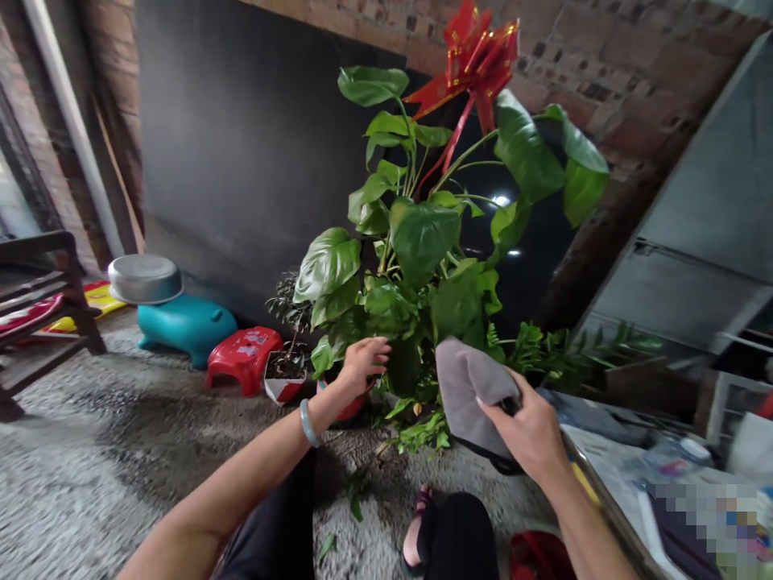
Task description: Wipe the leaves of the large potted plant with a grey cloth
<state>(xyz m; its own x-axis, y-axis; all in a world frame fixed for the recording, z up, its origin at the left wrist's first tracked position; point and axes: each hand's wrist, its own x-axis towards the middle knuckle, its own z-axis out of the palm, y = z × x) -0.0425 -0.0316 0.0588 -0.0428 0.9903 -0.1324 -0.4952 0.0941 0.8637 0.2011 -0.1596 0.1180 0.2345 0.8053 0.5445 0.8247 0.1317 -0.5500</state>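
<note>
My right hand (535, 427) grips a folded grey cloth (471, 387) with a dark edge, held up at the right of the plant's lower leaves. My left hand (365, 360), a pale bangle (308, 423) on its wrist, is raised by the lower leaves. Its fingers are loosely stretched and nothing shows in them; whether they touch a leaf I cannot tell. In front of me stands a tall potted plant with broad green leaves (423, 238). A red ribbon bow (480, 60) sits at its top. The pot is mostly hidden behind my left hand and the foliage.
Left of the plant stand a small potted shrub (285, 366), a red plastic stool (245, 358) and a teal animal-shaped seat (187, 326) with a metal basin (145, 279) on it. A wooden chair (45, 322) is far left. A cluttered table (609, 451) lies at right.
</note>
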